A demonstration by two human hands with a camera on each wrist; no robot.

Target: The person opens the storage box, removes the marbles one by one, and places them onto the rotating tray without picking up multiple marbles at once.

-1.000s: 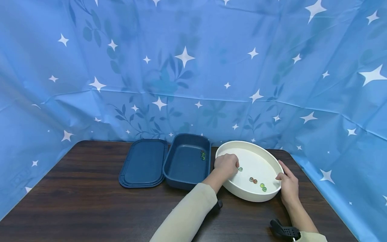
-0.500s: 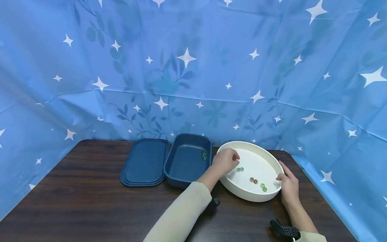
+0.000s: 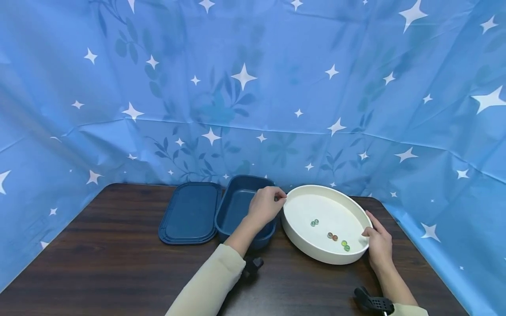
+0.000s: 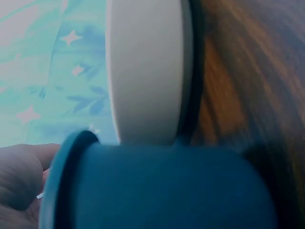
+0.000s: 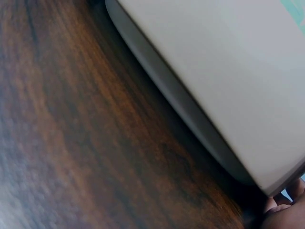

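My left hand (image 3: 265,204) is over the right rim of a dark blue box (image 3: 233,210), fingers loosely bent, with nothing visible between them. It hides most of the marbles at that end of the box. In the left wrist view, part of the hand (image 4: 21,176) shows beyond the box's rim. My right hand (image 3: 379,245) grips the right edge of a round white tray (image 3: 316,252), thumb over the rim and fingers outside. Inside the tray lie pairs of small marbles: pale green (image 3: 314,223), grey and orange (image 3: 334,238), and yellow-green (image 3: 345,245).
A flat blue lid (image 3: 191,213) lies left of the box on the dark wooden table (image 3: 118,254). Box and tray stand side by side near the back edge. Behind the table hangs a blue curtain (image 3: 253,96) with white stars.
My left hand has risen from beside the pale green marbles and moved left, out of the tray and over the blue box. The marble pair stays in the tray. My right hand keeps its grip.
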